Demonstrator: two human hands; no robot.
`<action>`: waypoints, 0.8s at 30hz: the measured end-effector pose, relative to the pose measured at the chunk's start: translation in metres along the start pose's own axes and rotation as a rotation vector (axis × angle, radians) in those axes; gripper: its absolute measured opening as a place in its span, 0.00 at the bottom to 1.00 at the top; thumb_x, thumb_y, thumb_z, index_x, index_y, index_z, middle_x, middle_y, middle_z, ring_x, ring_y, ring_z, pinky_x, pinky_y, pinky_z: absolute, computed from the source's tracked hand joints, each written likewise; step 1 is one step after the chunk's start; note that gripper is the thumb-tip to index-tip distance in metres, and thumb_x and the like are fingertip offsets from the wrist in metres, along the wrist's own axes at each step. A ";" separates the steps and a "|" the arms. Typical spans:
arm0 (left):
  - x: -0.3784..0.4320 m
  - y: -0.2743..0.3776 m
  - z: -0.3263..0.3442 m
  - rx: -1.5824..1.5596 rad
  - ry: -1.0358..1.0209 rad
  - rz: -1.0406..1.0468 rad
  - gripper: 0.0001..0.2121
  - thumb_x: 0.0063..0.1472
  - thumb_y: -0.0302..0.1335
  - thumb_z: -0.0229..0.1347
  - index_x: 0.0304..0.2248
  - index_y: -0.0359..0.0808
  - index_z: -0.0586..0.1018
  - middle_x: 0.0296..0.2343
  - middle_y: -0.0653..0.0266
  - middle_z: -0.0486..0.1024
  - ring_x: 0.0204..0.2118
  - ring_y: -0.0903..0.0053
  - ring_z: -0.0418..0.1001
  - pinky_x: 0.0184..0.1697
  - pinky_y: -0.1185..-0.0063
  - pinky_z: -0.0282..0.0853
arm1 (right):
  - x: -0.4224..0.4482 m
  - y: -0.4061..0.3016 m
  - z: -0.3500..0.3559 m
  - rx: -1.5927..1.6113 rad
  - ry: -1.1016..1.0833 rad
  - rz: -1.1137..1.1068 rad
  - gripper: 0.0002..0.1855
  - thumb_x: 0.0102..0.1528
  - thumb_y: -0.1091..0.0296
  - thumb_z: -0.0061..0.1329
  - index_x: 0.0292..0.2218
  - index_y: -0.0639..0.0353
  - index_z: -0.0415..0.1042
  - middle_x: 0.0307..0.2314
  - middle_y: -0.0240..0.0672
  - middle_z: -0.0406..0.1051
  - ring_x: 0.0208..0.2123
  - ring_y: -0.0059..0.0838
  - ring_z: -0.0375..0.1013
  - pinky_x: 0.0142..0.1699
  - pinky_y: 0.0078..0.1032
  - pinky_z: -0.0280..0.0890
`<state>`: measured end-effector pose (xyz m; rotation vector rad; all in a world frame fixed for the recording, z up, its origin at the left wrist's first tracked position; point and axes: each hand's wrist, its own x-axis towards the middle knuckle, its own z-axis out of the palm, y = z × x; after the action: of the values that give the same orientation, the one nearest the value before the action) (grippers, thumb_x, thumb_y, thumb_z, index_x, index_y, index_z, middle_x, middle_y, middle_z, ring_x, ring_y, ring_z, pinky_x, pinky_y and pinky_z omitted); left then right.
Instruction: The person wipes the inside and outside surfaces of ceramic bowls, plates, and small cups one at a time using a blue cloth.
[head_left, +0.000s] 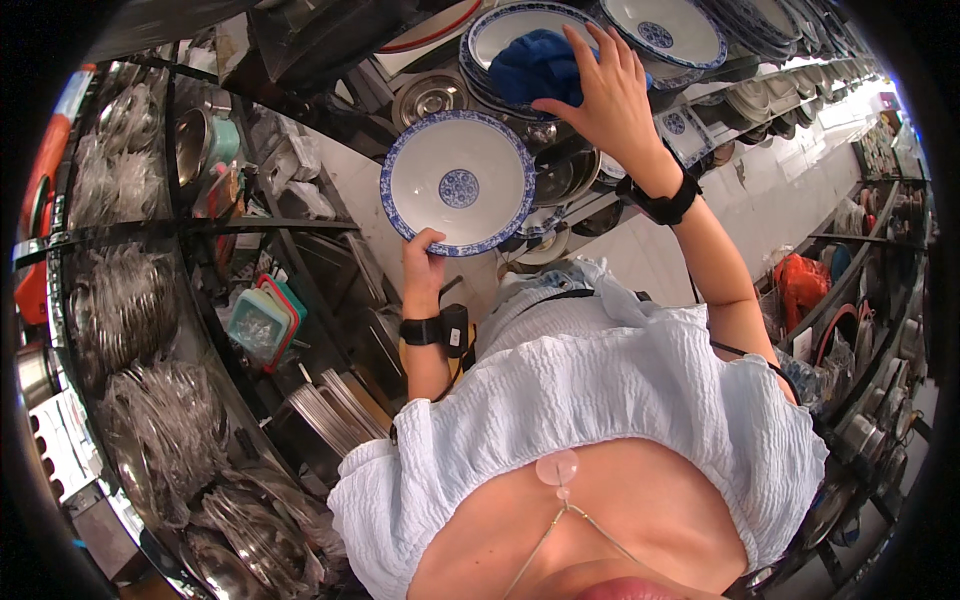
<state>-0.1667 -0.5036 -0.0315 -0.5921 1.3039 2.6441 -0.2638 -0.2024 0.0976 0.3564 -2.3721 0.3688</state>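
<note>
My left hand (424, 262) grips the near rim of a white ceramic plate (420, 169) with a blue patterned border and a round blue motif at its centre. The plate is tilted so its inner face looks up at me. Above and to the right, my right hand (616, 94) is spread over a crumpled blue cloth (529, 67), fingers and thumb apart. Whether it touches the cloth is not clear. That cloth lies on a stack of matching blue-rimmed plates (487, 24) on the shelf.
Beside the stack are another blue-rimmed plate (667, 30) and a round metal dish (430, 101). Metal pans (566, 180) sit lower down. Racks on the left hold plastic-wrapped metalware (124, 307) and coloured plastic containers (259, 319). An orange bag (802, 281) is on the right-hand rack.
</note>
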 end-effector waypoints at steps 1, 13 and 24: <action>0.000 0.000 0.000 -0.005 0.006 0.006 0.15 0.44 0.14 0.49 0.36 0.25 0.73 0.35 0.60 0.74 0.39 0.70 0.72 0.45 0.76 0.67 | -0.001 0.004 0.006 -0.053 -0.027 0.068 0.44 0.42 0.49 0.59 0.56 0.52 0.55 0.51 0.46 0.58 0.55 0.49 0.55 0.55 0.43 0.55; 0.005 -0.005 -0.001 -0.002 0.009 -0.053 0.15 0.44 0.16 0.50 0.36 0.26 0.73 0.35 0.61 0.74 0.38 0.70 0.72 0.45 0.76 0.67 | -0.003 0.015 0.015 0.064 -0.122 0.083 0.39 0.36 0.67 0.61 0.51 0.39 0.63 0.37 0.37 0.67 0.39 0.40 0.67 0.40 0.32 0.67; 0.012 -0.014 -0.005 -0.035 0.002 -0.110 0.07 0.46 0.17 0.50 0.27 0.29 0.75 0.29 0.63 0.75 0.35 0.71 0.72 0.42 0.77 0.67 | -0.020 -0.054 -0.013 0.453 -0.048 -0.081 0.37 0.28 0.72 0.60 0.45 0.43 0.70 0.31 0.34 0.66 0.33 0.36 0.65 0.36 0.28 0.66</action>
<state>-0.1724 -0.4995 -0.0499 -0.6511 1.1921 2.5826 -0.2224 -0.2449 0.1024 0.6721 -2.2965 0.8702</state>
